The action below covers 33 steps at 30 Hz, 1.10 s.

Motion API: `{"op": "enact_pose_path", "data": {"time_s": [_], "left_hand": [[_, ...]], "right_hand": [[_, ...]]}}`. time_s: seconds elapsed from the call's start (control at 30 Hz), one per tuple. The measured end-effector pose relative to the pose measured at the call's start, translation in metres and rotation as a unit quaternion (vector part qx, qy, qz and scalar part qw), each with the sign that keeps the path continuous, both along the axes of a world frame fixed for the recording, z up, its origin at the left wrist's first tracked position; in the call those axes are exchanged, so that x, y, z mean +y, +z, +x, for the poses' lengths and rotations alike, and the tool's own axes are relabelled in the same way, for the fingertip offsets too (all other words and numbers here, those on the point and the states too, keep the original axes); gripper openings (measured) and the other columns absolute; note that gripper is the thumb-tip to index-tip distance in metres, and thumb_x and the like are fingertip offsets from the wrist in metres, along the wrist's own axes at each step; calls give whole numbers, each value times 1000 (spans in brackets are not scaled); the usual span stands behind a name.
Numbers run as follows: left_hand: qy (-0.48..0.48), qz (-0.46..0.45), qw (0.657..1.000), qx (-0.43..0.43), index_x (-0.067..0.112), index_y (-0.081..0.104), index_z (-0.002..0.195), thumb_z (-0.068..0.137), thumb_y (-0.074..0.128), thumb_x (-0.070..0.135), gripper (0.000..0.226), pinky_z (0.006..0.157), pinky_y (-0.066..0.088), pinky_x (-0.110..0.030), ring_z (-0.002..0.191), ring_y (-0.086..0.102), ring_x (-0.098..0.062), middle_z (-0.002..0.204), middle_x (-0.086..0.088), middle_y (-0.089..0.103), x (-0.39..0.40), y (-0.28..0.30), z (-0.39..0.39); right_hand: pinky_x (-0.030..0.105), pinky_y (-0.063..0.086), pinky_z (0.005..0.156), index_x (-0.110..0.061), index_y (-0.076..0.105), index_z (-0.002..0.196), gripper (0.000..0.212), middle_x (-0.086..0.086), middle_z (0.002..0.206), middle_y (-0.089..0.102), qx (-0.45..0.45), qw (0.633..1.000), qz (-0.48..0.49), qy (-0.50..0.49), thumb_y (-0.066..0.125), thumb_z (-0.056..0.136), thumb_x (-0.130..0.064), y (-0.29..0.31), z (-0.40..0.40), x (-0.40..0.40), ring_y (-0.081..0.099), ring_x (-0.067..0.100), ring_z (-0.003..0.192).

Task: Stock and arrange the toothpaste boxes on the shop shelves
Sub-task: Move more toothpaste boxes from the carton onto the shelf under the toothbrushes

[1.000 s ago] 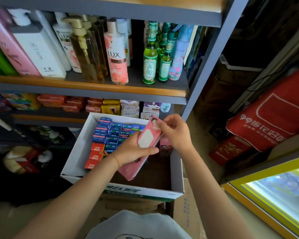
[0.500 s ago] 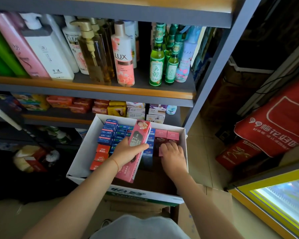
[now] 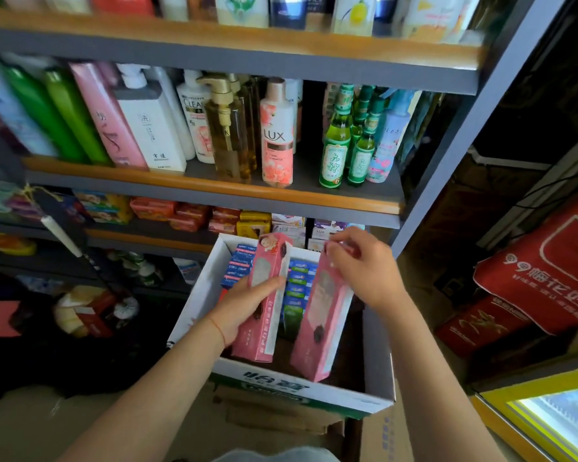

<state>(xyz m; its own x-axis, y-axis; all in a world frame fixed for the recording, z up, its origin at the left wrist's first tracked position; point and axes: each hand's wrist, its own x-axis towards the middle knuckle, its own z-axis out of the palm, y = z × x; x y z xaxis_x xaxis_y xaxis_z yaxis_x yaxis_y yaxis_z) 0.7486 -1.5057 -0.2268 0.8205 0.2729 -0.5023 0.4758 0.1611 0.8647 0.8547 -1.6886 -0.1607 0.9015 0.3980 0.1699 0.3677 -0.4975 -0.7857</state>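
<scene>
My left hand (image 3: 244,308) grips a long pink toothpaste box (image 3: 267,295) around its middle, held upright over the white carton (image 3: 194,308). My right hand (image 3: 364,268) pinches the top end of a second pink toothpaste box (image 3: 321,315), which hangs tilted beside the first, above the carton's right half. Inside the carton, several small blue, green and red toothpaste boxes (image 3: 297,285) stand packed on end between and behind the two pink ones.
Grey shelves with wooden lips (image 3: 214,188) rise behind the carton, carrying shampoo bottles (image 3: 277,135), green glass bottles (image 3: 334,145) and soap boxes (image 3: 187,211) lower down. Red sacks (image 3: 541,261) lie at right, a yellow-framed cabinet (image 3: 541,421) at bottom right, brown cardboard (image 3: 281,418) under the carton.
My right hand reached down among the pink boxes in the carton and has lifted a second pink box out. My left hand kept its box. The view tilted upward.
</scene>
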Motion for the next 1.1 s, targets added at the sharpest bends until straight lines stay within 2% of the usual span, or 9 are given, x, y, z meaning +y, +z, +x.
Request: {"op": "enact_pose_path", "data": {"time_s": [0.1, 0.27, 0.37, 0.5, 0.63, 0.73, 0.87, 1.0, 1.1], "left_hand": [[14, -117, 993, -8, 25, 66, 124, 81, 69, 53, 51, 97, 52, -46, 106, 69, -31, 113, -11, 73, 30, 8, -22], [127, -193, 972, -52, 19, 74, 102, 98, 46, 51, 43, 75, 57, -35, 78, 73, -20, 99, -11, 75, 102, 25, -79], [181, -230, 953, -79, 15, 73, 104, 93, 53, 55, 46, 64, 58, -35, 67, 70, -25, 83, -11, 72, 164, 37, -119], [231, -271, 925, -131, 14, 67, 118, 93, 55, 50, 46, 73, 56, -41, 81, 72, -32, 94, -15, 73, 256, 50, -184], [285, -275, 902, -171, 9, 64, 122, 93, 56, 48, 50, 74, 57, -42, 91, 72, -33, 102, -19, 73, 352, 54, -253], [325, -284, 881, -192, 11, 64, 128, 89, 61, 43, 51, 98, 51, -49, 117, 63, -35, 126, -19, 66, 405, 61, -297], [316, -297, 875, -215, 15, 66, 124, 92, 57, 37, 40, 87, 54, -44, 103, 70, -28, 118, -12, 71, 456, 60, -331], [334, -260, 879, -221, 8, 60, 132, 86, 65, 28, 50, 96, 52, -49, 114, 64, -36, 122, -18, 68, 504, 45, -340], [341, -232, 885, -217, 6, 57, 134, 84, 71, 24, 55, 102, 47, -56, 117, 61, -41, 126, -23, 64, 540, 35, -331]], "right_hand": [[19, 41, 52, -22, 68, 82, 15, -6, 64, 58, 161, 968, 185, -52, 59, 93, -19, 22, -14, 27, 52, 6, 58], [27, 49, 47, -15, 63, 90, 12, 6, 77, 64, 456, 784, 418, -59, 57, 97, -24, 22, -59, 113, 60, 20, 60], [26, 57, 54, -10, 66, 105, 19, 10, 97, 72, 510, 726, 460, 32, 56, 94, -21, 28, -100, 178, 70, 22, 71], [28, 60, 61, -5, 64, 121, 46, 17, 110, 71, 525, 732, 422, 107, 69, 80, -24, 26, -164, 274, 72, 29, 81], [32, 60, 63, -4, 65, 123, 90, 20, 111, 69, 555, 730, 363, 165, 99, 43, -25, 10, -230, 375, 71, 32, 86], [34, 60, 68, -12, 78, 99, 59, 15, 99, 72, 548, 747, 290, 241, 97, 47, -33, 7, -271, 433, 72, 26, 84], [57, 44, 101, -4, 62, 127, 47, 25, 118, 63, 502, 776, 177, 339, 71, 84, -20, 2, -301, 492, 60, 38, 105], [39, 55, 68, -4, 56, 126, 39, 16, 98, 65, 461, 835, 84, 289, 64, 90, -16, 0, -304, 557, 64, 28, 81], [44, 56, 73, -18, 65, 112, 24, 8, 95, 72, 397, 875, 36, 274, 62, 95, -35, -10, -294, 605, 68, 25, 81]]}}
